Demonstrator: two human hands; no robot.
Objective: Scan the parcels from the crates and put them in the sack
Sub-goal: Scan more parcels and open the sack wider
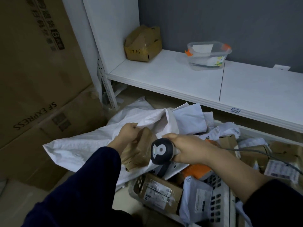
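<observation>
left grip point(129, 135): fingers curled, pinching the rim of the white woven sack point(78, 145) and holding its mouth up; whether it also clamps the parcel below it, cannot tell
right grip point(185, 148): wrapped tight round the handle of the barcode scanner point(159, 150), dark head toward the camera, just right of the sack mouth
brown parcel point(139, 154): taped paper-wrapped box, sits in the sack mouth – touching the left grip, right beside the scanner head
sack: lies crumpled on the floor between the stacked cartons point(41, 79) on the left and the crate on the right
crate point(219, 202): white lattice wall, lower right, heaped with parcels
crate contents: labelled brown box point(159, 192), pale poly mailer point(195, 199), orange packet point(196, 171), more white bags and small cartons behind
scanner cable point(262, 153): grey, runs right over the heap
shelf point(172, 77): white, low, behind the sack – carries a dented cardboard box point(142, 44) at its left end and a clear plastic tub point(208, 54), well apart
sleeves: dark navy, both arms
</observation>
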